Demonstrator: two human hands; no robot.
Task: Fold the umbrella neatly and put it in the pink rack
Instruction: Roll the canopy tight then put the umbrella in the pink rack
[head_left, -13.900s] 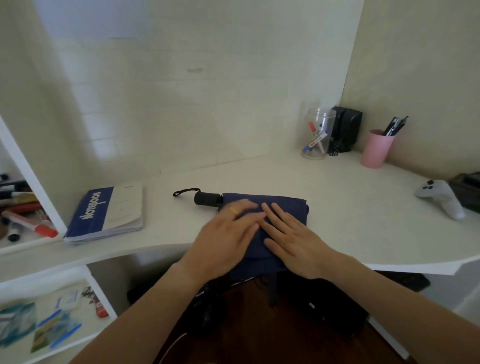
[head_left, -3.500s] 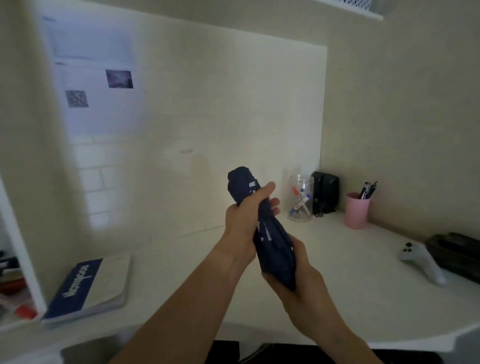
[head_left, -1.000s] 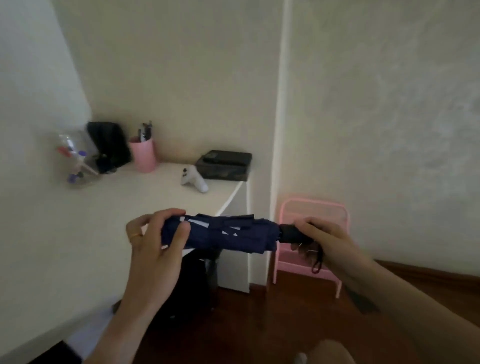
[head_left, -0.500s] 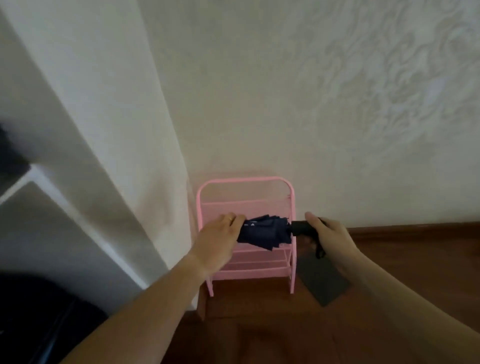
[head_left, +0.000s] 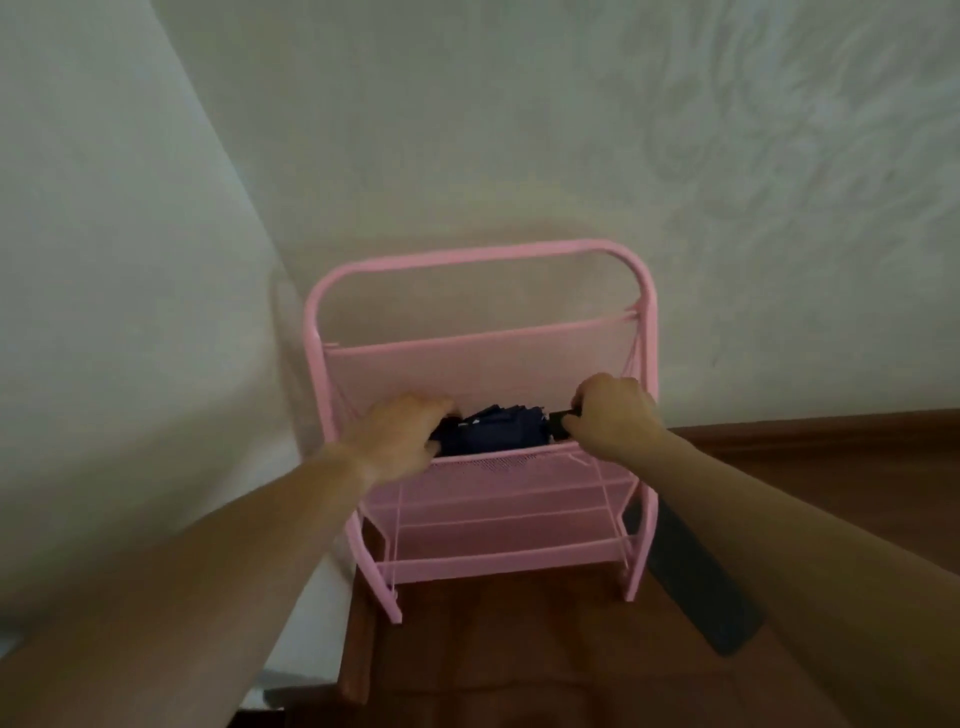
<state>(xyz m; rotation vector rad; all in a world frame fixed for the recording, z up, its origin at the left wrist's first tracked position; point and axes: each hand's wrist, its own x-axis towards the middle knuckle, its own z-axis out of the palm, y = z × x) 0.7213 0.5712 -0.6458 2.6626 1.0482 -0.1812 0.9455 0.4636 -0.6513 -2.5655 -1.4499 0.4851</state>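
Against a pale wall, on a brown floor (head_left: 519, 649), stands the rack (head_left: 470, 257). The umbrella (head_left: 496, 431) lies level in its top basket, between both hands. Left hand (head_left: 400, 436) fingers curl round its tip end; right hand (head_left: 613, 415) grips the black handle (head_left: 557, 423). It is navy, folded into a compact bundle.
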